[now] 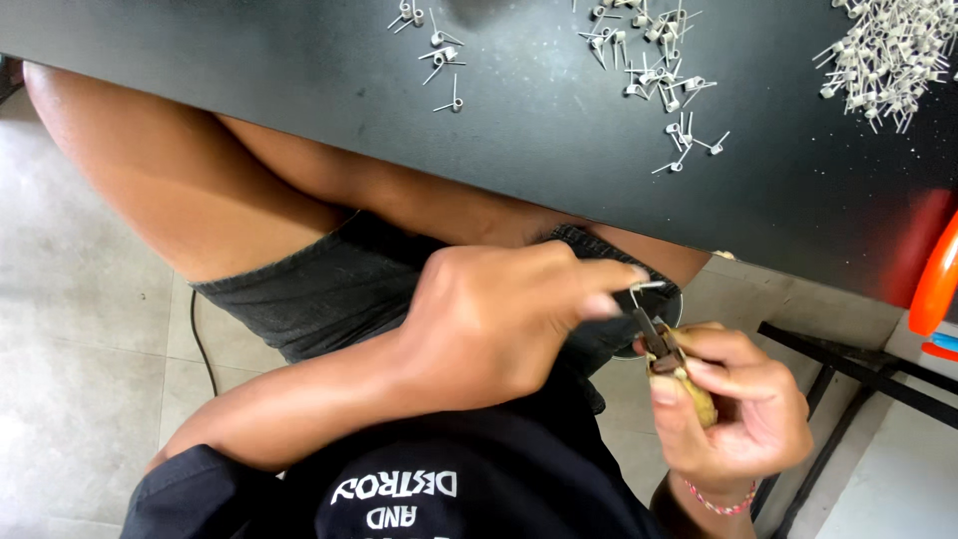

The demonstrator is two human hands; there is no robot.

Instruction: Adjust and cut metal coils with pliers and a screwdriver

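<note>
My left hand [499, 314] pinches a small metal wire spring [644, 288] between thumb and fingertip, held over my lap just below the edge of the black table [519, 130]. My right hand [738, 404] grips a small pair of pliers [664, 349] with yellowish handles. The plier jaws point up and meet the spring at my left fingertips. Both hands work close together, under the table edge, above my dark shorts.
Several loose wire springs [659, 70] lie scattered on the table, with a bigger heap [888, 55] at the far right and a few [439, 55] on the left. An orange tool handle [936, 279] shows at the right edge. A dark metal frame [848, 379] stands on the tiled floor.
</note>
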